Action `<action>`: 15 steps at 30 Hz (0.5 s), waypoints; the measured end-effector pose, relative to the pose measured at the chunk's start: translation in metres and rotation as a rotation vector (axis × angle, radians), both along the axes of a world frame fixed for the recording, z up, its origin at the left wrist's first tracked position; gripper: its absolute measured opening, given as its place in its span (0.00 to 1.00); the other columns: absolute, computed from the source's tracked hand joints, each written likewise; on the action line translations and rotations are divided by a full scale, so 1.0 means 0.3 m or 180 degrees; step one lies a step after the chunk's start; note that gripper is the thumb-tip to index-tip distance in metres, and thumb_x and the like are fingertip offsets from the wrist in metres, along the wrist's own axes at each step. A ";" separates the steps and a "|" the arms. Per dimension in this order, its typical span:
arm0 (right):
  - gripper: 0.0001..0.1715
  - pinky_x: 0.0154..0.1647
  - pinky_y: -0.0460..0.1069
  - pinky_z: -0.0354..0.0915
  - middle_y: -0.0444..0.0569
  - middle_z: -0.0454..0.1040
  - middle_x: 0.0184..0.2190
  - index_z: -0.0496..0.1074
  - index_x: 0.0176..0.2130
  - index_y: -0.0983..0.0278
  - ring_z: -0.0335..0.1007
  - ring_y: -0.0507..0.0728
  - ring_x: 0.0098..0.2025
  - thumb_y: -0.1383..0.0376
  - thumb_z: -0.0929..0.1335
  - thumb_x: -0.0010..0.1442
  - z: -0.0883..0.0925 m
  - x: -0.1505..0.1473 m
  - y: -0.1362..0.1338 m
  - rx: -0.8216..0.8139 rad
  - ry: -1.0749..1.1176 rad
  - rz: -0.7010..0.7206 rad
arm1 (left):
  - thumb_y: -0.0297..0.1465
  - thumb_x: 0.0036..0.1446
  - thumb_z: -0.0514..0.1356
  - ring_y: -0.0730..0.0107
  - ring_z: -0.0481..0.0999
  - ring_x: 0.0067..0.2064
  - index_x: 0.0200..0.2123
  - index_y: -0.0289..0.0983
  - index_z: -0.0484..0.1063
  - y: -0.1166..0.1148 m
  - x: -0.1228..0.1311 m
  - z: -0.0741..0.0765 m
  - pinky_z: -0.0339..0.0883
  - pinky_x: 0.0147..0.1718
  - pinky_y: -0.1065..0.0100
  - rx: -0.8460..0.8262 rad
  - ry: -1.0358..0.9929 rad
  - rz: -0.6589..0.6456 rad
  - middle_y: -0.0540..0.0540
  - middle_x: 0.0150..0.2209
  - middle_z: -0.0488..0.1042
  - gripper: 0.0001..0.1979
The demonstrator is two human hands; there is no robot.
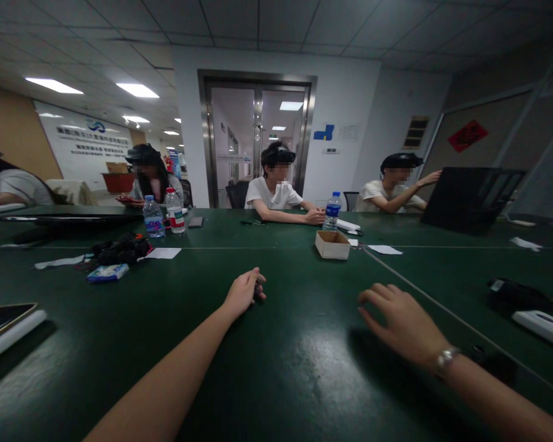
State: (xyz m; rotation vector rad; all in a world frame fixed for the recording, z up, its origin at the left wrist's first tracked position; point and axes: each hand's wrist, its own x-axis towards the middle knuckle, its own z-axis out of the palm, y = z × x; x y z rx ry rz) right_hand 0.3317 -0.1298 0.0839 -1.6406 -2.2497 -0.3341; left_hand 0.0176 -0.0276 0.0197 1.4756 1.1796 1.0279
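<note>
— What does your left hand have?
— My left hand (243,292) is curled around a small dark thing (258,290), held low on the green table (304,374). I cannot tell what it is.
— And the right?
— My right hand (403,322), at four o'clock from the left, is palm down with fingers spread, gripping nothing. A watch (445,358) sits on its wrist.
— Any writing?
— The cardboard box (332,244) at two o'clock looks unmarked. At ten o'clock stand a blue-labelled bottle (153,218) and a red-labelled bottle (175,212), their print too small to read. The wall sign (90,140) is blurred.
</note>
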 end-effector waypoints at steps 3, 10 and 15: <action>0.10 0.35 0.51 0.59 0.49 0.70 0.34 0.69 0.37 0.59 0.64 0.56 0.36 0.61 0.63 0.54 -0.037 -0.258 0.064 -0.0456 0.0557 0.0565 | 0.53 0.53 0.44 0.70 0.73 0.26 0.36 0.34 0.66 0.001 0.000 0.005 0.55 0.16 0.77 0.0028 -0.0332 -0.0096 0.49 0.25 0.66 0.28; 0.22 0.35 0.48 0.58 0.46 0.69 0.38 0.64 0.47 0.57 0.64 0.53 0.35 0.64 0.66 0.51 -0.102 -0.620 0.210 -0.0532 0.1359 0.1213 | 0.52 0.55 0.42 0.74 0.68 0.23 0.35 0.34 0.68 -0.008 0.017 0.023 0.60 0.20 0.73 -0.0074 -0.1061 0.0861 0.45 0.27 0.71 0.29; 0.14 0.28 0.46 0.56 0.43 0.68 0.31 0.67 0.41 0.58 0.60 0.51 0.29 0.63 0.67 0.50 -0.131 -0.644 0.256 -0.0548 0.1780 0.1080 | 0.49 0.57 0.43 0.73 0.70 0.26 0.36 0.33 0.68 -0.002 0.028 0.016 0.63 0.24 0.72 -0.0296 -0.1350 0.0875 0.44 0.29 0.72 0.26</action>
